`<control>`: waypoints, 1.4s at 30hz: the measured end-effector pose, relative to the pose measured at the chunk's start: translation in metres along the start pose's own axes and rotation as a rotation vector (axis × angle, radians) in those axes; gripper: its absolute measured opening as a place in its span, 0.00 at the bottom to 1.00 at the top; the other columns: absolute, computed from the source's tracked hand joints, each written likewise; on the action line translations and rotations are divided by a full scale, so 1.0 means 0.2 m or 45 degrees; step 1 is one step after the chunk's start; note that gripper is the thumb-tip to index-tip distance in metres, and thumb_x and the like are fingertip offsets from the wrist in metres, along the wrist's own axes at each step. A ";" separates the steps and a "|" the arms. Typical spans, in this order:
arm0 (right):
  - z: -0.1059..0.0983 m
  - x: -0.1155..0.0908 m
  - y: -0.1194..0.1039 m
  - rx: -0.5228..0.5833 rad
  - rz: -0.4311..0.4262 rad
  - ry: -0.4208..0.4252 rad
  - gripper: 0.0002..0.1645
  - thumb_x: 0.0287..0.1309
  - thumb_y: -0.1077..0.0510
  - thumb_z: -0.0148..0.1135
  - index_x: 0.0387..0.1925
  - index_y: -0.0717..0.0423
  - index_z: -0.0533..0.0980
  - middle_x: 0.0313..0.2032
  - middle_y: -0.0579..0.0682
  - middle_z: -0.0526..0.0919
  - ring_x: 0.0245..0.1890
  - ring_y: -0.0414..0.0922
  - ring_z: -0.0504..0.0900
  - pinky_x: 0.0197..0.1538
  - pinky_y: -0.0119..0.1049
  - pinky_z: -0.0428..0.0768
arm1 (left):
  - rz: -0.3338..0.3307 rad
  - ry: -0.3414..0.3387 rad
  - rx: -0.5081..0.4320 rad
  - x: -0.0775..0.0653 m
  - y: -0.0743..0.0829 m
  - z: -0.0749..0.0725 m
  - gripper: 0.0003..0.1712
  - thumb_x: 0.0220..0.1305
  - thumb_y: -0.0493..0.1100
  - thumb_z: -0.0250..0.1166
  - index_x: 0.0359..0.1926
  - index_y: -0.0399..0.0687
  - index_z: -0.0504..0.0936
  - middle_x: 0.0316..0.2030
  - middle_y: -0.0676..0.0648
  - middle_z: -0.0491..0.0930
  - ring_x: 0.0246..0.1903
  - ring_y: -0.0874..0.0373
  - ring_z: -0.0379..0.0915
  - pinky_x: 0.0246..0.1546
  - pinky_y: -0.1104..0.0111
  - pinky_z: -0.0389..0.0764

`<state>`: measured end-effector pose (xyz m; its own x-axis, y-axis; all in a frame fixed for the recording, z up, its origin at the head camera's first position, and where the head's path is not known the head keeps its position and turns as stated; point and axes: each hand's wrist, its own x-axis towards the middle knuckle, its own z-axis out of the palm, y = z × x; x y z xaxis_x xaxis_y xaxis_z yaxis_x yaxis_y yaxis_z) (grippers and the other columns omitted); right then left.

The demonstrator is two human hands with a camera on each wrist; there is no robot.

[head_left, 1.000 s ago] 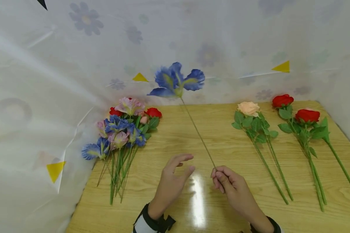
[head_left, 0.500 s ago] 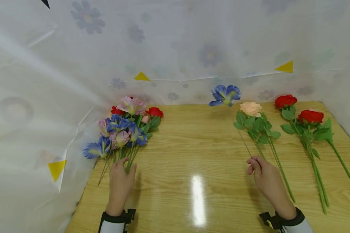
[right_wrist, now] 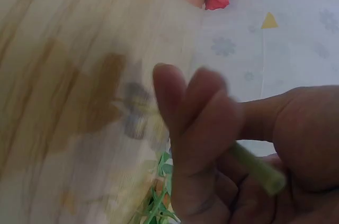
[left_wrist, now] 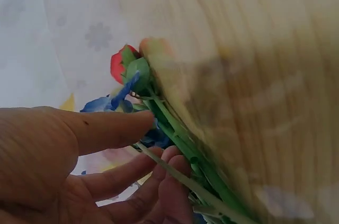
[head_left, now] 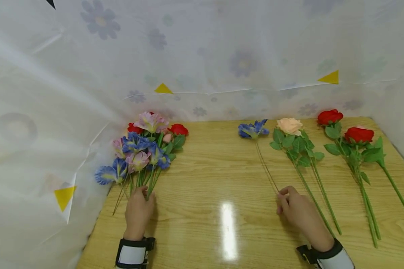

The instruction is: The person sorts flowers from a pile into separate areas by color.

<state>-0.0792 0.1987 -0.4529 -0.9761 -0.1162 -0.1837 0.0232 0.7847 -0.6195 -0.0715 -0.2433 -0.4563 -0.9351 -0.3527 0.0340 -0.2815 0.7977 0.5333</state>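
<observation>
A blue iris [head_left: 253,130] with a thin stem stands at the middle right in the head view. Its lower stem is pinched by my right hand [head_left: 297,209], and the green cut end of the stem [right_wrist: 259,171] sticks out past the fingers in the right wrist view. At the left lies a bunch of flowers [head_left: 138,158], with pink and blue irises and red roses. My left hand [head_left: 138,213] is over its stems, the fingers curled around them. In the left wrist view the green stems [left_wrist: 183,144] pass beside the fingertips, with the thumb apart from the fingers.
A peach rose [head_left: 289,126] lies right of the blue iris. Farther right are two red roses [head_left: 359,134] and a separate green stem [head_left: 395,192]. The wooden table [head_left: 202,168] meets a patterned plastic sheet [head_left: 205,48] behind and at the left.
My right hand has carried the blue iris to the right and lowered it toward the table. My left hand has moved left onto the bunch, its fingers curling around the stems.
</observation>
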 end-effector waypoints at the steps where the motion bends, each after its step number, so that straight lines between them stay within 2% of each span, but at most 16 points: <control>1: 0.00 0.00 0.00 -0.003 0.015 -0.010 0.17 0.75 0.55 0.46 0.46 0.67 0.70 0.19 0.42 0.79 0.13 0.41 0.72 0.16 0.34 0.67 | 0.003 0.010 0.003 0.00 -0.01 0.00 0.21 0.66 0.39 0.62 0.56 0.31 0.76 0.43 0.34 0.79 0.37 0.43 0.77 0.31 0.52 0.78; 5: 0.01 -0.01 0.00 -0.022 0.073 -0.035 0.16 0.75 0.53 0.46 0.37 0.63 0.70 0.17 0.44 0.77 0.13 0.41 0.74 0.17 0.35 0.69 | 0.018 0.039 0.013 0.01 -0.02 0.00 0.15 0.65 0.36 0.60 0.50 0.33 0.80 0.38 0.37 0.80 0.28 0.49 0.75 0.22 0.60 0.74; 10: 0.01 -0.01 -0.01 -0.144 0.054 0.012 0.15 0.73 0.53 0.48 0.34 0.61 0.71 0.16 0.46 0.73 0.13 0.43 0.70 0.18 0.37 0.66 | 0.052 0.102 -0.006 0.01 -0.03 -0.01 0.12 0.69 0.37 0.58 0.46 0.32 0.81 0.34 0.37 0.81 0.25 0.48 0.76 0.22 0.58 0.75; 18: 0.01 0.00 0.01 -0.218 0.031 0.046 0.16 0.72 0.54 0.50 0.32 0.60 0.73 0.16 0.48 0.69 0.14 0.43 0.66 0.18 0.37 0.63 | 0.095 0.217 -0.145 0.00 0.00 -0.04 0.16 0.78 0.39 0.46 0.45 0.33 0.78 0.29 0.40 0.80 0.22 0.50 0.75 0.22 0.59 0.73; 22: 0.02 0.00 0.02 -0.227 -0.006 0.085 0.14 0.71 0.56 0.52 0.32 0.61 0.74 0.15 0.47 0.68 0.13 0.43 0.65 0.17 0.36 0.62 | 0.130 0.296 -0.196 -0.01 0.03 -0.04 0.18 0.78 0.40 0.45 0.47 0.32 0.78 0.30 0.40 0.81 0.26 0.47 0.78 0.25 0.56 0.76; 25: 0.03 0.00 0.03 -0.237 -0.035 0.118 0.13 0.70 0.56 0.54 0.33 0.62 0.74 0.14 0.46 0.68 0.12 0.42 0.64 0.17 0.35 0.61 | 0.157 0.344 -0.241 -0.02 0.05 -0.04 0.18 0.78 0.41 0.46 0.47 0.33 0.79 0.29 0.41 0.81 0.24 0.49 0.77 0.24 0.60 0.75; 29: 0.03 0.00 0.03 -0.239 -0.046 0.140 0.12 0.68 0.56 0.57 0.35 0.63 0.75 0.13 0.45 0.67 0.12 0.42 0.63 0.16 0.34 0.60 | 0.172 0.381 -0.338 -0.03 0.10 -0.05 0.19 0.78 0.44 0.46 0.46 0.36 0.80 0.27 0.44 0.79 0.19 0.56 0.71 0.19 0.68 0.69; 32: 0.03 0.00 0.04 -0.233 -0.044 0.139 0.12 0.67 0.55 0.58 0.35 0.63 0.76 0.12 0.45 0.66 0.12 0.41 0.63 0.16 0.34 0.60 | 0.169 0.384 -0.419 -0.04 0.14 -0.06 0.19 0.78 0.46 0.45 0.46 0.40 0.79 0.27 0.45 0.77 0.17 0.59 0.66 0.17 0.69 0.65; 34: 0.02 0.00 0.03 -0.229 -0.035 0.130 0.13 0.67 0.54 0.58 0.36 0.63 0.76 0.12 0.45 0.67 0.12 0.41 0.63 0.15 0.34 0.60 | 0.165 0.350 -0.483 -0.04 0.16 -0.06 0.18 0.78 0.47 0.44 0.47 0.43 0.79 0.27 0.45 0.76 0.16 0.59 0.63 0.17 0.69 0.64; 37: 0.02 0.00 0.03 -0.215 -0.030 0.140 0.14 0.68 0.54 0.57 0.38 0.64 0.76 0.14 0.45 0.70 0.13 0.41 0.65 0.16 0.34 0.62 | 0.156 0.242 -0.610 -0.06 0.19 -0.07 0.18 0.79 0.48 0.43 0.48 0.44 0.77 0.28 0.44 0.74 0.16 0.58 0.59 0.18 0.69 0.63; 40: 0.03 -0.01 0.00 -0.200 -0.060 0.205 0.14 0.67 0.54 0.58 0.39 0.64 0.76 0.19 0.47 0.74 0.15 0.40 0.68 0.17 0.35 0.66 | 0.145 0.046 -0.802 -0.07 0.23 -0.08 0.18 0.79 0.48 0.41 0.52 0.43 0.73 0.31 0.43 0.72 0.20 0.58 0.60 0.23 0.69 0.65; 42: 0.04 -0.01 -0.02 -0.177 -0.115 0.256 0.13 0.67 0.56 0.59 0.40 0.64 0.77 0.22 0.48 0.76 0.17 0.39 0.70 0.19 0.35 0.68 | 0.157 -0.097 -0.970 -0.08 0.26 -0.08 0.18 0.79 0.47 0.41 0.55 0.39 0.69 0.34 0.42 0.72 0.25 0.57 0.62 0.28 0.70 0.67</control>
<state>-0.0750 0.1908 -0.4547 -0.9965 -0.0775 0.0315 -0.0826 0.8543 -0.5132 -0.0688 -0.2039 -0.4153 -0.9701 -0.2265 0.0877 0.0258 0.2627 0.9645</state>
